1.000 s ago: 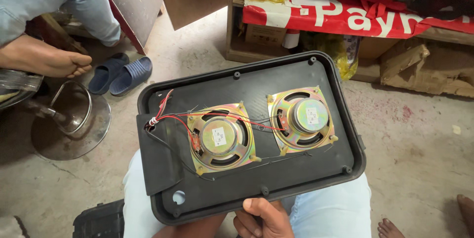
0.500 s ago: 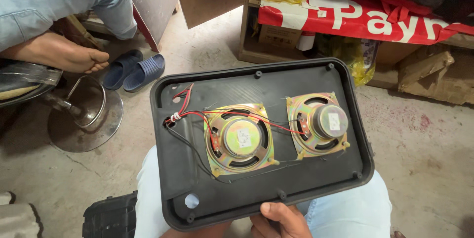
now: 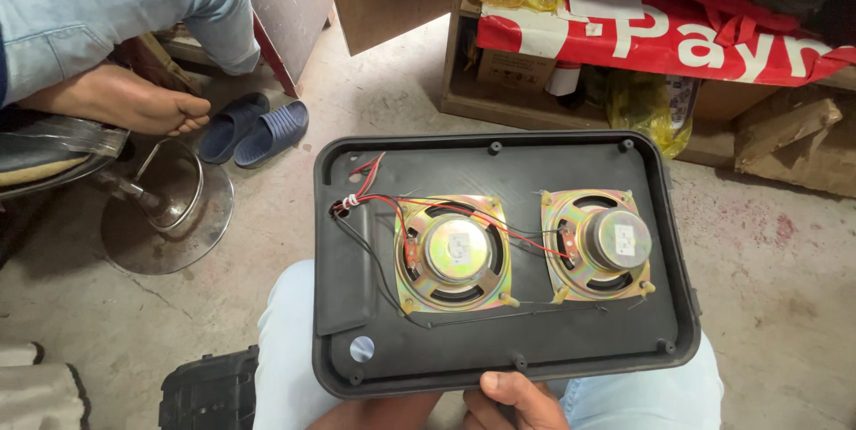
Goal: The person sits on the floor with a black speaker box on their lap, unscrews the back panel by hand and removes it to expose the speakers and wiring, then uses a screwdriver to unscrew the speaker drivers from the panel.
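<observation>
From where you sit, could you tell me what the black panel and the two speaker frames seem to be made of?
The black panel looks like moulded plastic with a matt finish: rounded rim, moulded screw bosses. The speaker frames appear to be stamped metal, probably plated, given their iridescent yellowish sheen. A hand holds the panel's near edge; which hand it is cannot be told.

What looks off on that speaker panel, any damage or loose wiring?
No cracks show on the black panel. The red and black wires run loose across the left speaker to the right speaker, untied past one white wrap at the left. The right speaker sits slightly rotated. One hand grips the near edge.
</observation>
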